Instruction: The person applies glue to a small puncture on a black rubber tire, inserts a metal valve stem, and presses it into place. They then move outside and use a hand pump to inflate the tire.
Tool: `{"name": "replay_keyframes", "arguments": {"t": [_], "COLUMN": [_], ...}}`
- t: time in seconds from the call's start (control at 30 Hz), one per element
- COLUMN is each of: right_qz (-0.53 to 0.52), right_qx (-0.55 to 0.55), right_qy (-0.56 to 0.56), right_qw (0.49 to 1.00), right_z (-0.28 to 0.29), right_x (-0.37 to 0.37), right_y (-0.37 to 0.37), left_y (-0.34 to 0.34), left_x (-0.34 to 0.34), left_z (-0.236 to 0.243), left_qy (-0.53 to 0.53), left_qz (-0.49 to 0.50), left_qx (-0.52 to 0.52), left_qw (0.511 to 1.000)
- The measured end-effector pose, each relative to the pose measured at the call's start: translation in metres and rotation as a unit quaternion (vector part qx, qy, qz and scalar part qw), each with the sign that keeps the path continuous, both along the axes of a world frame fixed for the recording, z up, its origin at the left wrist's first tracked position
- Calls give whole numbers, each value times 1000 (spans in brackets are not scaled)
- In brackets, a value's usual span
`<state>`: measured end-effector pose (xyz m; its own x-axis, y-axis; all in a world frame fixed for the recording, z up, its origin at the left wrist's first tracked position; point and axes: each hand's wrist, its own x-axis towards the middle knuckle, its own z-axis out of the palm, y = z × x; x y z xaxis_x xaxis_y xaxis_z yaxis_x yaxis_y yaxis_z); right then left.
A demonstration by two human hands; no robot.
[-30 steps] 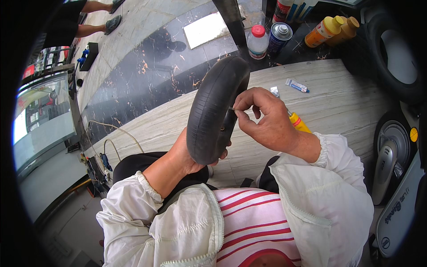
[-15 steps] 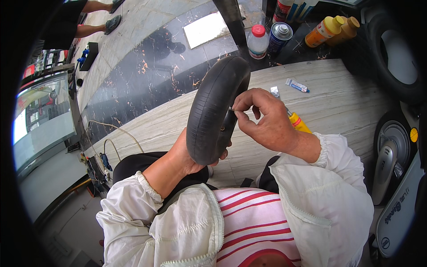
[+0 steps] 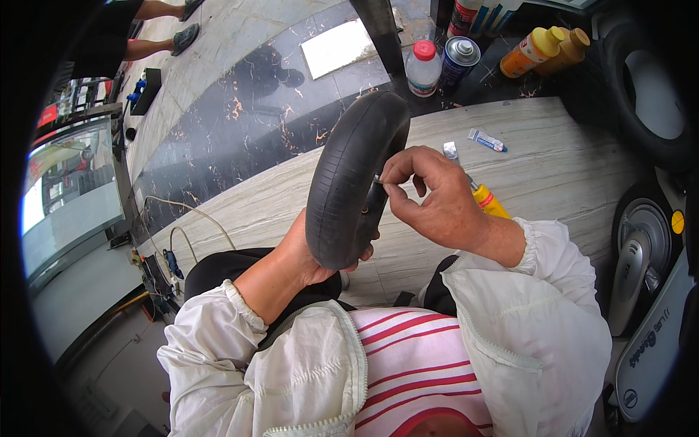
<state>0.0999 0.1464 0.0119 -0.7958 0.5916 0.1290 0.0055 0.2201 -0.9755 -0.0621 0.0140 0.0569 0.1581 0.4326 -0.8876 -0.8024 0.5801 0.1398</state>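
Right fingers [image 3: 405,164] pinching some tiny bit [image 3: 378,179] at the black inner tube [image 3: 346,171], left fingers [image 3: 367,253] hugging its bottom.

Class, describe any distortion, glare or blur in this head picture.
Head view: the black marble strip bows, corners go black; the glass case at left looks washed pale; the inner tube has a soft sheen; the right hand shows no obvious blur.

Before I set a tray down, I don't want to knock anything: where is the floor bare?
The pale floor looks bare between the small blue-and-white tube and the black tire. Another patch shows between the loose cable and the held inner tube. It's crowded beside the right hand, near the yellow handle, and around the bottles.
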Motion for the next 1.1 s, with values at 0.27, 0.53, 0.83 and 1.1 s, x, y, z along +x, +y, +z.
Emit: {"name": "replay_keyframes", "arguments": {"t": [0.27,0.53,0.83,1.1], "right_qz": [-2,6,-10,-3], "right_qx": [-2,-12,-28,-23], "right_qy": [2,5,0,-4], "right_qw": [1000,1000,1000,1000], "right_z": [-1,-1,-1,0], "right_x": [0,1,3,2], "right_y": [0,-1,0,0], "left_y": [0,1,0,-1], "left_x": [0,0,-1,-1], "left_z": [1,1,0,-1], "left_qy": [7,4,-7,-3], "left_qz": [-10,-7,-4,-2], "left_qx": [8,11,10,7], "left_qw": [1000,1000,1000,1000]}}
